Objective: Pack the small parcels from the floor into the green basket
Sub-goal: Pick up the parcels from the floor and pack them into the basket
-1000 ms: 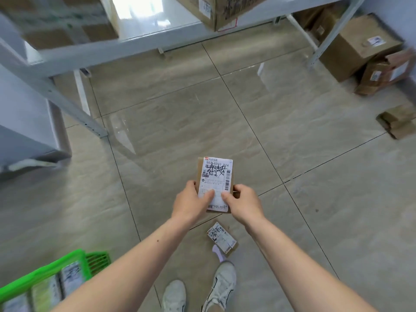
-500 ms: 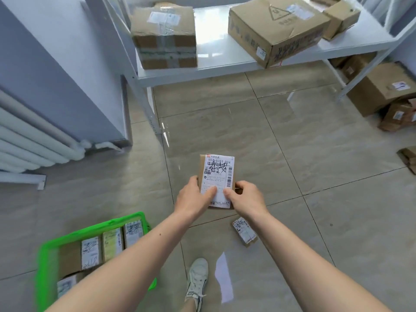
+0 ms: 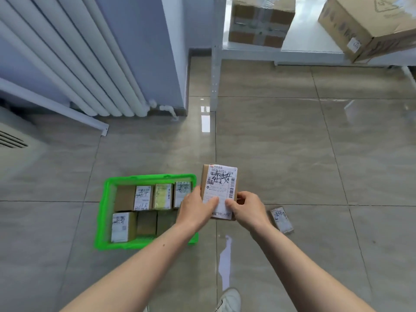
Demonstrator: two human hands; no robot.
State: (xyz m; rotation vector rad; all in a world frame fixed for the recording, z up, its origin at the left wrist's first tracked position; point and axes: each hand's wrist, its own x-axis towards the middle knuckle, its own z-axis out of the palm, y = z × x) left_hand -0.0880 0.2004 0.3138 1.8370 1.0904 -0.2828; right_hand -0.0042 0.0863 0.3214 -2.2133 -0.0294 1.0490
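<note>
Far left of the green basket (image 3: 105,212), up against the wall: a white radiator (image 3: 74,64). On the tiled floor (image 3: 315,165), the green basket itself, holding two rows of small parcels (image 3: 144,198), most with white labels facing up, one with a yellowish label.

At the basket's right rim, above its far right corner: left hand (image 3: 195,210), grip closed on the lower left edge of a held parcel (image 3: 219,190), thumb pressed on its label. Held parcel flat brown cardboard with a large white shipping label and black scrawl, raised off the floor, just right of the basket and partly over its rim.

Right of the basket, on the held parcel's lower right edge: right hand (image 3: 249,210), grip closed on it too, thumb on the label.

Further right of the basket, flat on the floor: one loose parcel (image 3: 281,219), apart from both hands.

Well beyond the basket, upper right: a white shelf (image 3: 304,51) carrying two big cardboard boxes (image 3: 258,19). Below the basket, at the bottom edge: a white shoe (image 3: 229,300).
</note>
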